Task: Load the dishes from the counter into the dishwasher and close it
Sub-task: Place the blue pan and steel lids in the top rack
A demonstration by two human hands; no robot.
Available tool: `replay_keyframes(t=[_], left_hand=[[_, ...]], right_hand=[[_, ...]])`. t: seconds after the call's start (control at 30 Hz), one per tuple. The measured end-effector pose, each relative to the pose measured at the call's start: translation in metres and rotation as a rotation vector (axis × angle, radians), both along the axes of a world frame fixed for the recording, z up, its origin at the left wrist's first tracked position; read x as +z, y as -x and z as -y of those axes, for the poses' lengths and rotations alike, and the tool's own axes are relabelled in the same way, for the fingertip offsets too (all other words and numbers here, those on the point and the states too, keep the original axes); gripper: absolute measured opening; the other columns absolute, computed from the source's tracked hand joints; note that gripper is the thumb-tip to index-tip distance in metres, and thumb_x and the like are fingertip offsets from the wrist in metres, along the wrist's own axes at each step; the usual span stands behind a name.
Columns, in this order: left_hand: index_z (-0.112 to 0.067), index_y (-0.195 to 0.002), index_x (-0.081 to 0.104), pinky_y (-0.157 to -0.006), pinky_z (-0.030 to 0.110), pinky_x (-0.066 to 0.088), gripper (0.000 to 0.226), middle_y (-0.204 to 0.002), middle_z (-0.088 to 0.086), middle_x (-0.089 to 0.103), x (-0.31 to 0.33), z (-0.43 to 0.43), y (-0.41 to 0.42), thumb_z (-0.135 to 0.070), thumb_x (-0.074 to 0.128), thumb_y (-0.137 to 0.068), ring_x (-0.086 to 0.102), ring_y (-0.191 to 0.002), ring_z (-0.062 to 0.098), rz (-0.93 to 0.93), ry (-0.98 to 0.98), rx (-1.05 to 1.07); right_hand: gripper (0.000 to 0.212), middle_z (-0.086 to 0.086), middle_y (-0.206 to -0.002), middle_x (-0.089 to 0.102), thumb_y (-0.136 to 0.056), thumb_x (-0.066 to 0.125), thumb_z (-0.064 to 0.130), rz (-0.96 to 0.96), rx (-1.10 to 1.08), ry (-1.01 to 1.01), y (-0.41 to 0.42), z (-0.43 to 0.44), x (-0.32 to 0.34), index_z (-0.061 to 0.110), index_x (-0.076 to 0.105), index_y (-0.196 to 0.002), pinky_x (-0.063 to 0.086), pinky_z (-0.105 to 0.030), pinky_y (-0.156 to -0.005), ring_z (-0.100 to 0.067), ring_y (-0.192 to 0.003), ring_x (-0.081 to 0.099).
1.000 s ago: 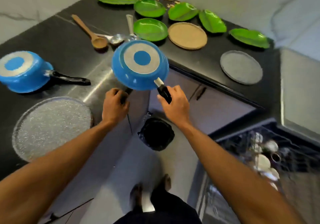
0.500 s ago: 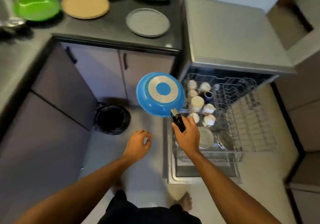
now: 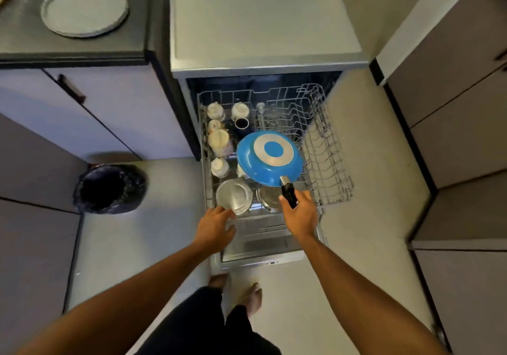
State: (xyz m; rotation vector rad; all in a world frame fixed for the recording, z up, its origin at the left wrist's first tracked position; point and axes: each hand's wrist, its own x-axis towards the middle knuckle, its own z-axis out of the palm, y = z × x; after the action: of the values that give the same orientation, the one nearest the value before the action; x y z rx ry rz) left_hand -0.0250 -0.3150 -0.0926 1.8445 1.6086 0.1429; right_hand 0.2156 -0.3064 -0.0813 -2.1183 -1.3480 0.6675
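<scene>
My right hand [image 3: 300, 214] grips the black handle of a blue frying pan [image 3: 270, 158], held upside down over the pulled-out dishwasher rack [image 3: 326, 146]. The rack holds several white cups [image 3: 218, 139], a steel bowl [image 3: 233, 196] and a glass bowl partly hidden under the pan. My left hand [image 3: 216, 228] hovers, holding nothing, fingers relaxed, at the rack's front left corner, close to the steel bowl. The dishwasher door [image 3: 260, 247] lies open below the rack. A grey plate [image 3: 84, 8] sits on the dark counter [image 3: 24, 39] at upper left.
A black-lined bin [image 3: 109, 188] stands on the floor left of the dishwasher. Cabinets run along the left, and tall cabinets [image 3: 461, 107] close in on the right. My bare feet [image 3: 238, 288] stand just before the open door.
I have turned from the counter to the dishwasher. The pan has moved from beside the rack to above its middle, and my left hand has come forward to the rack's front edge.
</scene>
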Motion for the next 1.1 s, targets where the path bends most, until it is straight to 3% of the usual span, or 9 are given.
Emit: replay_keyframes(t=[0.1, 0.27, 0.4, 0.53, 0.67, 0.77, 0.93, 1.1], left_hand=[[-0.018, -0.117, 0.065, -0.088, 0.035, 0.045, 0.034, -0.120, 0.003, 0.061, -0.011, -0.014, -0.035, -0.025, 0.067, -0.084, 0.055, -0.109, 0.028, -0.046, 0.014, -0.072], [-0.022, -0.131, 0.054, -0.092, 0.039, 0.047, 0.047, -0.129, 0.002, 0.056, -0.033, -0.041, -0.075, -0.030, 0.064, -0.086, 0.049, -0.116, 0.026, -0.082, 0.074, -0.150], [-0.023, -0.133, 0.052, -0.095, 0.038, 0.046, 0.048, -0.130, 0.003, 0.055, -0.043, -0.065, -0.089, -0.033, 0.063, -0.088, 0.049, -0.119, 0.025, -0.088, 0.116, -0.184], [-0.027, -0.122, 0.058, -0.081, 0.034, 0.054, 0.034, -0.117, 0.000, 0.060, -0.053, -0.077, -0.093, -0.038, 0.059, -0.090, 0.060, -0.101, 0.018, -0.029, 0.182, -0.189], [-0.019, -0.098, 0.063, -0.066, 0.026, 0.049, 0.016, -0.096, -0.002, 0.066, -0.058, -0.080, -0.106, -0.033, 0.055, -0.095, 0.062, -0.080, 0.014, -0.021, 0.248, -0.181], [-0.019, -0.092, 0.063, -0.063, 0.024, 0.044, 0.018, -0.088, 0.000, 0.068, -0.068, -0.073, -0.118, -0.034, 0.055, -0.096, 0.059, -0.072, 0.013, -0.040, 0.275, -0.128], [-0.027, -0.081, 0.061, -0.062, 0.030, 0.054, 0.036, -0.070, -0.013, 0.059, -0.085, -0.067, -0.142, -0.058, 0.042, -0.083, 0.061, -0.063, 0.011, -0.031, 0.279, 0.110], [-0.026, -0.077, 0.059, -0.058, 0.030, 0.051, 0.033, -0.073, -0.007, 0.065, -0.100, -0.066, -0.164, -0.055, 0.043, -0.082, 0.062, -0.064, 0.014, -0.041, 0.234, 0.206]], right_hand=[[0.026, -0.004, -0.100, 0.057, -0.091, 0.070, 0.037, 0.033, -0.009, 0.058, -0.027, -0.029, -0.011, 0.015, 0.069, -0.105, 0.040, -0.030, -0.065, -0.024, -0.084, 0.059], [0.028, -0.002, -0.103, 0.056, -0.091, 0.066, 0.044, 0.097, 0.039, 0.115, -0.051, -0.090, -0.033, 0.020, 0.067, -0.104, 0.052, -0.036, -0.066, -0.025, -0.085, 0.062], [0.028, -0.002, -0.103, 0.058, -0.092, 0.066, 0.042, 0.140, 0.090, 0.114, -0.061, -0.141, -0.045, 0.019, 0.067, -0.107, 0.040, -0.029, -0.063, -0.022, -0.086, 0.059], [0.029, -0.002, -0.101, 0.058, -0.092, 0.066, 0.042, 0.142, 0.115, 0.084, -0.069, -0.184, -0.062, 0.016, 0.067, -0.104, 0.044, -0.031, -0.062, -0.025, -0.086, 0.060], [0.031, -0.005, -0.103, 0.061, -0.091, 0.069, 0.038, 0.062, 0.109, 0.054, -0.077, -0.219, -0.084, 0.014, 0.070, -0.110, 0.046, -0.030, -0.066, -0.026, -0.089, 0.062], [0.033, -0.006, -0.110, 0.059, -0.091, 0.069, 0.037, -0.017, 0.137, 0.053, -0.082, -0.239, -0.099, 0.013, 0.069, -0.114, 0.048, -0.032, -0.070, -0.020, -0.087, 0.058], [0.028, -0.010, -0.111, 0.060, -0.090, 0.071, 0.032, -0.029, 0.223, 0.051, -0.091, -0.265, -0.127, 0.011, 0.069, -0.109, 0.043, -0.029, -0.069, -0.027, -0.094, 0.060], [0.026, -0.007, -0.115, 0.062, -0.091, 0.069, 0.028, -0.035, 0.185, 0.069, -0.107, -0.263, -0.153, 0.012, 0.069, -0.111, 0.046, -0.027, -0.071, -0.024, -0.096, 0.063]])
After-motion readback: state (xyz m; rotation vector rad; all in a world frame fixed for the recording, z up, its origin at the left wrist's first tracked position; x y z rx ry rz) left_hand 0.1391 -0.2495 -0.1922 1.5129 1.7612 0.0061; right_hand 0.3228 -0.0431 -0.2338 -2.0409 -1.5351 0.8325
